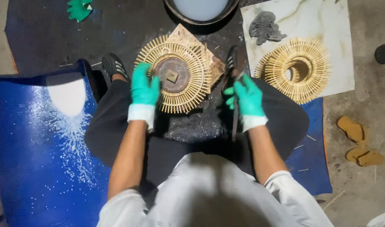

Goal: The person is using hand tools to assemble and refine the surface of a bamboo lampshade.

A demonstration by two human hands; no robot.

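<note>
Resting on a radial stick ring (174, 79), left hand (144, 88) lies flat, fingers loose. Right hand (247, 97) has its grip clamped on a dark thin tool (235, 120). Second stick ring (294, 69) sits on a marble slab (323, 25).

Both hands gloved: left hand (144, 89) and right hand (248, 97) in teal-green rubber gloves with white cuffs at the wrists. White short-sleeved top, sleeves loose and ending above the elbows; forearms bare. Black trousers, dark shoes (114, 65) with pale stripes on the uppers.
</note>
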